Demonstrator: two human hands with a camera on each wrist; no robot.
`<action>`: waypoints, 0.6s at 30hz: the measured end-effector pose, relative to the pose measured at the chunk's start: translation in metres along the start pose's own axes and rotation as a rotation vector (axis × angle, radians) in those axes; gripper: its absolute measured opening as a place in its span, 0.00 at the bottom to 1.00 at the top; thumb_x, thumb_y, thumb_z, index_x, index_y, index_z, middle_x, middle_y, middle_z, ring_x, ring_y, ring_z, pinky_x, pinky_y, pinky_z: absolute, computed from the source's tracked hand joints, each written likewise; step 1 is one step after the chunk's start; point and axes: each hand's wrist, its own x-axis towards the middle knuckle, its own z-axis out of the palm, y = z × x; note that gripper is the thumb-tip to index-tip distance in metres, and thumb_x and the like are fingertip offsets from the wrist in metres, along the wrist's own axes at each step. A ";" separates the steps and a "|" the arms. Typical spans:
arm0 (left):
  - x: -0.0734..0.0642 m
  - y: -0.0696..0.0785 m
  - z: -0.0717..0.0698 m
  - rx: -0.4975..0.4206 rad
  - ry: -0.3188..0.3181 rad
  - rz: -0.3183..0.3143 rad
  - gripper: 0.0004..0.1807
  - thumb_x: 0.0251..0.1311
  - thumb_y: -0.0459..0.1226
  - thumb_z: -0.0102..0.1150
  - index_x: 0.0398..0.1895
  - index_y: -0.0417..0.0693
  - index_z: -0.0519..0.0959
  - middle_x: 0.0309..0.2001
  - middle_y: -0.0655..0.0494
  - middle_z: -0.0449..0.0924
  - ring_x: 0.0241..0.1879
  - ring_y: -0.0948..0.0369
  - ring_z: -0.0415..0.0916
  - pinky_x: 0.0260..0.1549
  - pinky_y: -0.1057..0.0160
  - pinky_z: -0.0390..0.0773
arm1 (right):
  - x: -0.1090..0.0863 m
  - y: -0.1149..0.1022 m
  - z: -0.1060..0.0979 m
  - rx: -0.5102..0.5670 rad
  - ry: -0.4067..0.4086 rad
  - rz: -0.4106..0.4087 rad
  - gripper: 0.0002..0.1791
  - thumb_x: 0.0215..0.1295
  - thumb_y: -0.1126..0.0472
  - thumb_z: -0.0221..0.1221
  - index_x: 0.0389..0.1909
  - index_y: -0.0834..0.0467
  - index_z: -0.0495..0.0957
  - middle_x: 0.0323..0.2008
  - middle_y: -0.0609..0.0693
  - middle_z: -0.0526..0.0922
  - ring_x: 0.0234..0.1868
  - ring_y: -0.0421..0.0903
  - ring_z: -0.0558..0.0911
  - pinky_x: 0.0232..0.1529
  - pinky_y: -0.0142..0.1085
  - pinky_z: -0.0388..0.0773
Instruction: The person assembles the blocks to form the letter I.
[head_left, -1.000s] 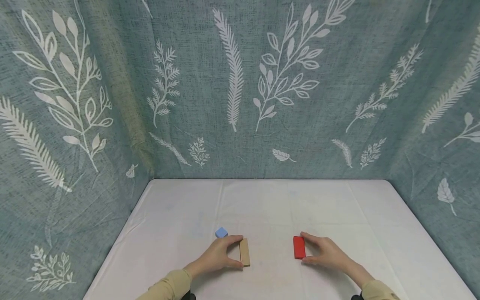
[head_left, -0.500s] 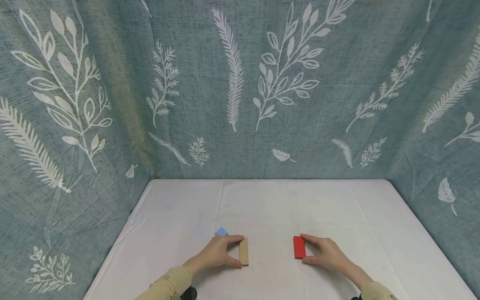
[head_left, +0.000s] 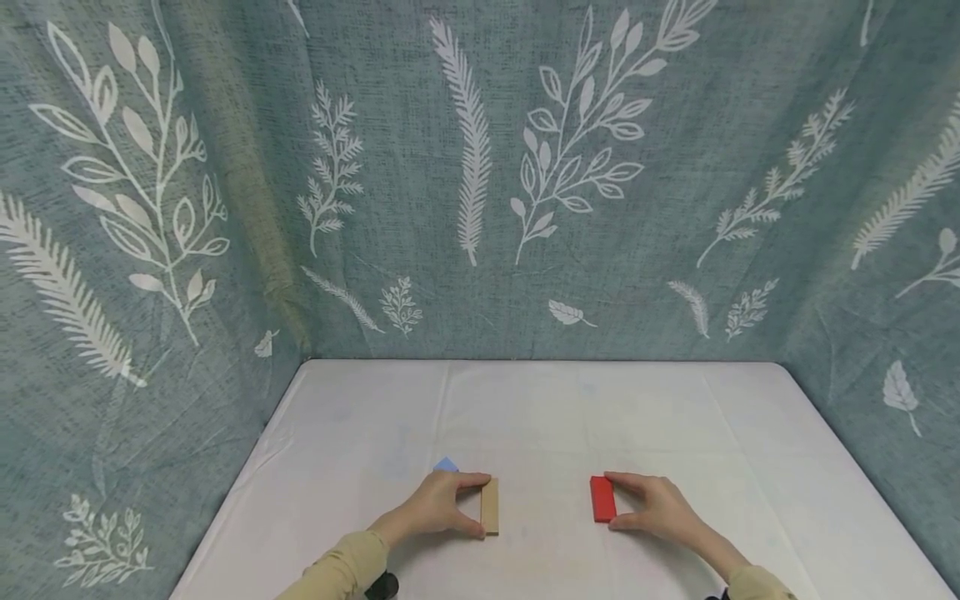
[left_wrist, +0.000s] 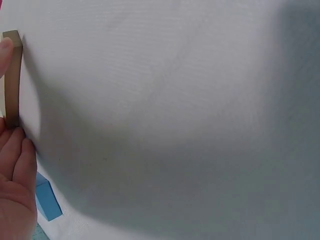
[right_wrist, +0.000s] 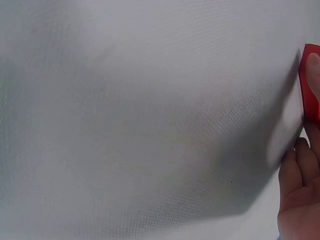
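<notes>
My left hand (head_left: 435, 504) pinches a tan rectangular block (head_left: 490, 506) at its far and near ends, between fingers and thumb. In the left wrist view the same tan block (left_wrist: 13, 82) shows at the left edge, thumb on one end and fingertips at the other. Over on the right, my right hand (head_left: 660, 508) grips a red rectangular block (head_left: 603, 499) by its two ends. Only part of the red block (right_wrist: 311, 90) enters the right wrist view. Behind my left hand lies a blue block (head_left: 446, 464), partly hidden by it; the left wrist view shows the blue block (left_wrist: 48, 200) beside the fingers.
Both hands work low over a white-covered table (head_left: 540, 417). A gap of bare cloth separates the tan and red blocks. A grey-green curtain (head_left: 420, 208) with white leaf prints rises behind the table and along both sides.
My left hand covers more of the blue block than a second ago. The tan block has shifted only slightly; the right hand and red block keep nearly the same place.
</notes>
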 end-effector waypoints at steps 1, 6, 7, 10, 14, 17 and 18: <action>-0.001 0.000 0.000 0.005 0.002 0.003 0.42 0.35 0.46 0.78 0.58 0.40 0.75 0.59 0.48 0.77 0.60 0.49 0.73 0.58 0.54 0.75 | 0.000 0.000 0.000 0.005 -0.002 0.003 0.40 0.40 0.48 0.74 0.57 0.59 0.76 0.55 0.55 0.81 0.59 0.58 0.76 0.58 0.51 0.75; -0.001 0.000 0.000 0.012 0.005 0.013 0.42 0.35 0.46 0.78 0.58 0.40 0.75 0.58 0.48 0.77 0.59 0.48 0.73 0.58 0.54 0.76 | -0.001 0.000 0.000 0.037 -0.010 0.014 0.40 0.40 0.48 0.74 0.57 0.60 0.76 0.55 0.55 0.81 0.60 0.58 0.76 0.58 0.51 0.75; -0.001 0.000 0.001 0.016 0.003 0.009 0.42 0.35 0.46 0.78 0.59 0.40 0.75 0.59 0.48 0.77 0.59 0.49 0.73 0.58 0.55 0.76 | -0.001 0.000 -0.001 0.042 -0.011 0.012 0.40 0.40 0.48 0.74 0.57 0.60 0.76 0.55 0.56 0.80 0.60 0.58 0.76 0.58 0.51 0.75; 0.000 -0.001 0.001 0.010 -0.001 -0.001 0.42 0.35 0.46 0.78 0.59 0.41 0.75 0.59 0.49 0.77 0.60 0.50 0.73 0.58 0.56 0.76 | -0.001 -0.001 -0.002 0.065 -0.009 0.034 0.40 0.40 0.48 0.74 0.57 0.61 0.76 0.55 0.57 0.80 0.60 0.58 0.76 0.58 0.51 0.74; 0.001 -0.001 0.001 0.008 -0.003 0.004 0.42 0.36 0.46 0.78 0.59 0.41 0.75 0.59 0.49 0.77 0.60 0.50 0.73 0.59 0.57 0.75 | -0.001 -0.004 -0.005 0.104 -0.001 0.083 0.39 0.40 0.51 0.75 0.57 0.60 0.76 0.56 0.57 0.80 0.60 0.58 0.75 0.58 0.51 0.76; 0.000 -0.002 0.001 0.011 -0.002 0.005 0.42 0.36 0.46 0.78 0.58 0.41 0.75 0.59 0.49 0.77 0.60 0.50 0.73 0.59 0.55 0.75 | 0.000 -0.008 -0.008 0.135 -0.001 0.057 0.39 0.43 0.53 0.74 0.58 0.61 0.75 0.57 0.58 0.79 0.61 0.59 0.75 0.57 0.48 0.77; 0.000 -0.002 0.000 0.016 -0.001 -0.001 0.42 0.35 0.46 0.78 0.58 0.41 0.75 0.59 0.49 0.77 0.60 0.50 0.73 0.59 0.56 0.75 | 0.000 -0.009 -0.010 0.142 -0.003 0.032 0.38 0.44 0.53 0.73 0.58 0.63 0.74 0.57 0.59 0.78 0.60 0.60 0.75 0.57 0.46 0.77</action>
